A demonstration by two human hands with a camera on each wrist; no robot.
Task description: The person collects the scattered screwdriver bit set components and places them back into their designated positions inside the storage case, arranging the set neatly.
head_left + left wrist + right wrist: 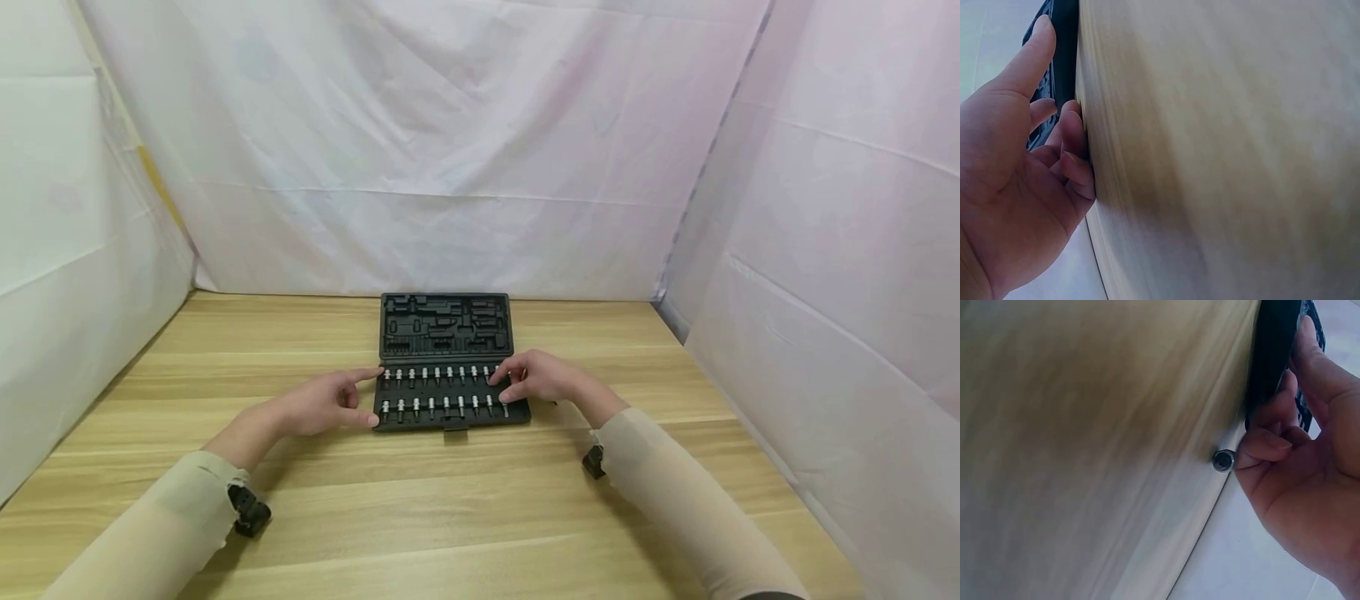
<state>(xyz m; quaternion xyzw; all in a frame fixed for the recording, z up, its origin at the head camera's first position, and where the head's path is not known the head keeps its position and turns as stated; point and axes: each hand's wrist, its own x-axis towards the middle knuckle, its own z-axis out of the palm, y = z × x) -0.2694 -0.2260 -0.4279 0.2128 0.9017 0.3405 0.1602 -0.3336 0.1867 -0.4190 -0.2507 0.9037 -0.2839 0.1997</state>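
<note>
A black socket case [435, 390] lies unfolded on the table, its moulded lid [450, 321] laid back behind the base. Two rows of silver bit sockets [446, 406] stand in the base. My left hand [318, 405] is at the base's left side, index finger at the upper corner and thumb at the lower corner. Over the right end is my right hand [543, 377], its index finger and thumb spread apart at the last bit sockets, partly covering them. In the right wrist view, the thumb rests along the case edge and the other fingers bend loosely beside it.
A loose socket [1224, 460] lies on the wooden table [450, 517] just right of the case, by the right hand's fingers. White cloth [420, 150] hangs behind the table and along both sides. Each wrist carries a small black camera [249, 510].
</note>
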